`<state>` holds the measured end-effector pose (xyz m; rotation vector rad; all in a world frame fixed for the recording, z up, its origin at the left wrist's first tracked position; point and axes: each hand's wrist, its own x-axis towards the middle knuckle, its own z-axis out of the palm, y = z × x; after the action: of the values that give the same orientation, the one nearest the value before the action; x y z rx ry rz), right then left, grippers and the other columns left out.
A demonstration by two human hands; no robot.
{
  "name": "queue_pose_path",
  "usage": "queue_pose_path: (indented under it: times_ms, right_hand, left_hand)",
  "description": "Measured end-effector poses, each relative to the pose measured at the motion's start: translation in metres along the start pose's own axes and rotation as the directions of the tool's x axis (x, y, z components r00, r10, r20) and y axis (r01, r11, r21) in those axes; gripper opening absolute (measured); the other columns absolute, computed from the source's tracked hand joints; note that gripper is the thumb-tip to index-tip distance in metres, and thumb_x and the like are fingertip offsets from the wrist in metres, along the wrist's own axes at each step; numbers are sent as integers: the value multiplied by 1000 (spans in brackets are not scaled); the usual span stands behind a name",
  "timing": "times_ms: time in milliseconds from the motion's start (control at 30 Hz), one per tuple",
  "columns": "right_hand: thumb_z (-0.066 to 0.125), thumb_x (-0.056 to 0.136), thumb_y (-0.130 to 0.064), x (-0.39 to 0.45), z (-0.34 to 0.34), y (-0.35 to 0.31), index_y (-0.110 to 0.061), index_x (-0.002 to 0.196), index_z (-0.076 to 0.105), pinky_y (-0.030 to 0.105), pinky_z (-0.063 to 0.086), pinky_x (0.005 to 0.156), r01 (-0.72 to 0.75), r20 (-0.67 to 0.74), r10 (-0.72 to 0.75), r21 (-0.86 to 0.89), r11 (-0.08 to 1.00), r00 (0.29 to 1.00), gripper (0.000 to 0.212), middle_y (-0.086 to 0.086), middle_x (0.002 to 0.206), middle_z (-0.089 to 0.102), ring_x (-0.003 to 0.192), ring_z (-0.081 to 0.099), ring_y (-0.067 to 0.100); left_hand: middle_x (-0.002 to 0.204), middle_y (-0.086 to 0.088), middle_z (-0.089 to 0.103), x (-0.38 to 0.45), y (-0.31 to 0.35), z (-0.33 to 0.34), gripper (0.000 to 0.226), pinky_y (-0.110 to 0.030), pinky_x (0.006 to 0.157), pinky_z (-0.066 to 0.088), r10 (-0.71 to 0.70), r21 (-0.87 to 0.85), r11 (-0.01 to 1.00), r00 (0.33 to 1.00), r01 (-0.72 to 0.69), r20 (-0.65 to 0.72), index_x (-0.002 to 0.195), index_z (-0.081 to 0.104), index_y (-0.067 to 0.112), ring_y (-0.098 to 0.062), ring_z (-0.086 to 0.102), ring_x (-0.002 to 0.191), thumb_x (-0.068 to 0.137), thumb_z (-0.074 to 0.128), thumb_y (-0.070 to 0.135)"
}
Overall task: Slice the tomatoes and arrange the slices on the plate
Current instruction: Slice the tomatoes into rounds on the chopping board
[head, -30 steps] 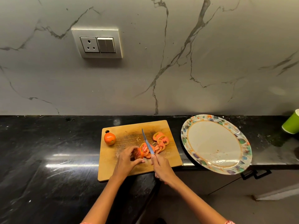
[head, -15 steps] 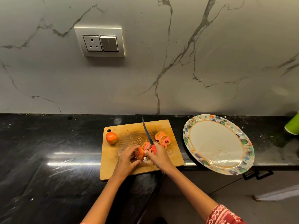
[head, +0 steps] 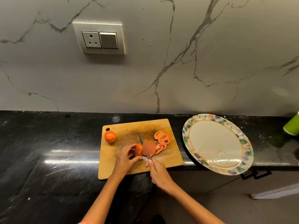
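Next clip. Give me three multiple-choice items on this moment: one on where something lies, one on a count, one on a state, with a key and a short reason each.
1. Where does the whole tomato lie?
A. on the plate
B. at the cutting board's far left corner
C. on the counter

2. How many tomato slices are on the plate?
A. none
B. two
C. five

3. What is the right hand doing?
A. resting open
B. holding the green cup
C. gripping the knife

Key: B, it sits by the board's hanging hole; A, the slices all lie on the board; C, its fingers wrap the handle, with the blade beside the tomato piece that the left hand steadies.
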<state>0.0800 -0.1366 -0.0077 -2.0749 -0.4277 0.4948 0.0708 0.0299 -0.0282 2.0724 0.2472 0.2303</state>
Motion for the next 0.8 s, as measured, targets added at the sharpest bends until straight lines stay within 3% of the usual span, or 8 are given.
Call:
queue_pose_path:
  times_ms: [200, 300, 400, 600, 800]
  right_hand:
    - [31, 102, -24, 2, -1, -6, -33, 76, 42, 13, 32, 53, 11, 2, -11, -57, 998, 1000, 30, -14, 62, 44, 53, 41, -5]
    - [32, 102, -25, 2, 1, -7, -26, 79, 45, 13, 31, 52, 4, -3, -4, -66, 998, 1000, 27, -13, 63, 45, 54, 42, -1]
    - [32, 102, -25, 1, 2, -8, -15, 87, 48, 15, 31, 51, -5, -19, 4, -88, 996, 1000, 25, -10, 67, 45, 56, 41, 0]
    - [31, 102, -25, 2, -1, -12, -15, 86, 49, 15, 33, 54, -18, -37, 13, -124, 992, 999, 25, -5, 73, 50, 60, 41, 0]
    - [30, 102, -25, 8, 0, -15, -14, 88, 50, 24, 31, 62, -26, -41, 20, -167, 986, 999, 27, 4, 83, 56, 72, 49, 15]
  left_hand:
    - [108, -2, 57, 1, 5, 3, 64, -20, 83, 49, 68, 112, 992, 997, -64, -32, 118, 58, 8, -12, 56, 98, 62, 83, 23]
    - [107, -6, 62, 4, 3, 4, 61, -29, 83, 53, 73, 170, 983, 996, -63, -52, 115, 60, 8, -16, 59, 96, 62, 83, 27]
    - [105, -6, 62, 4, 5, 5, 57, -29, 82, 53, 63, 169, 984, 996, -52, -60, 113, 60, 8, -16, 59, 95, 63, 82, 26]
    - [99, 0, 59, 1, 9, 7, 51, -30, 79, 55, 73, 149, 987, 994, -60, -83, 108, 62, 9, -13, 58, 91, 64, 82, 24]
    - [98, -1, 62, 0, 9, 7, 48, -28, 78, 53, 117, 190, 976, 991, -104, -62, 108, 62, 9, -13, 59, 89, 65, 81, 19]
